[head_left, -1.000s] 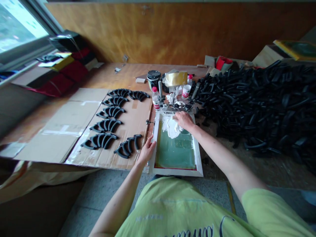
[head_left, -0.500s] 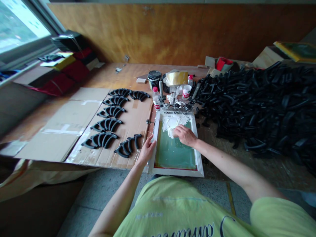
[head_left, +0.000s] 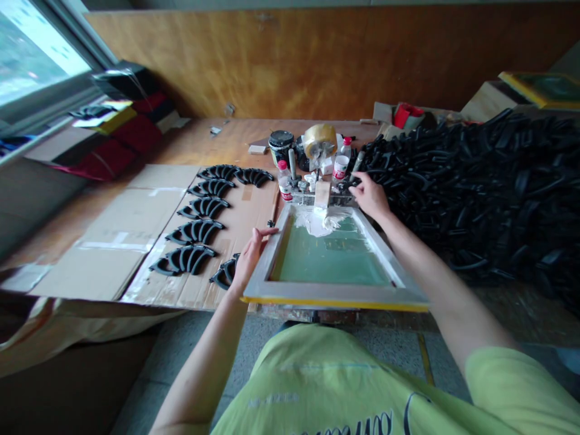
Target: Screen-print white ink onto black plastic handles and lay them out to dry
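Closest in view, the left hand (head_left: 251,260) comes in at the near left of the wooden screen-printing frame (head_left: 335,294), its fingers (head_left: 267,231) closed narrowly around the frame's left rail, palm turned inward. The frame itself sits tilted, its near edge raised and its far edge down by one hinge clamp (head_left: 317,188). The right arm reaches forward past the frame's right rail, and the right hand (head_left: 369,194) hangs just beyond the far right corner, fingers (head_left: 356,187) loosely spread; whether they touch the clamp, I cannot tell.

White ink (head_left: 317,222) lies in one smear on the green mesh at the far end. Left of the frame, seven clusters of black curved handles (head_left: 194,231) rest on flattened cardboard (head_left: 136,229), one partly behind the left wrist. Right of the frame spreads one large heap of black parts (head_left: 471,187). Beyond the frame stand two plastic bottles (head_left: 284,181), one black-lidded tin (head_left: 281,147) and one roll of tape (head_left: 319,140), all on a wooden table (head_left: 194,142).
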`<state>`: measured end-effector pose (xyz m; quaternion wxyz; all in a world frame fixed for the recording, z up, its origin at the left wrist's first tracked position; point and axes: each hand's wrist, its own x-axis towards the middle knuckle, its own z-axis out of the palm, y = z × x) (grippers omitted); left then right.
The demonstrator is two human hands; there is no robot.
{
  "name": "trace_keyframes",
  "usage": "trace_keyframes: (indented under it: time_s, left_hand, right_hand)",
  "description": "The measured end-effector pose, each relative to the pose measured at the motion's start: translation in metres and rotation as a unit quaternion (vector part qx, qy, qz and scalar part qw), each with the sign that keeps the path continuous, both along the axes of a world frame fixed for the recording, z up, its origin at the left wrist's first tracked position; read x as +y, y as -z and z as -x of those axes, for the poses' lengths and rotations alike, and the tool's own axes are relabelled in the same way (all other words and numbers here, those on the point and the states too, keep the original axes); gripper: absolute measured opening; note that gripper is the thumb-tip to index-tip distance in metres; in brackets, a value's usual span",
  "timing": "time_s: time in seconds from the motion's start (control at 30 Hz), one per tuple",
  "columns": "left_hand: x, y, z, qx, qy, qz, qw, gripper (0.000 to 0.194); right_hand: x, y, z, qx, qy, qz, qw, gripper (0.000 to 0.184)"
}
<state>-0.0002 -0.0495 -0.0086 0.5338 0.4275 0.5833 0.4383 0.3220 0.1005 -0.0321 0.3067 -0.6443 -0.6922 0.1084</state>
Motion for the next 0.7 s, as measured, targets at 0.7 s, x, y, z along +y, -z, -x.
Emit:
trace_keyframes:
  time_s: [0.7]
  left_hand:
    - [-0.059, 0.118, 0.01, -0.095, -0.11, 0.176, 0.974, 0.048]
  right_hand:
    - [-0.149, 0.092, 0.057, -0.096, -0.32, -0.028, 0.942, 0.025]
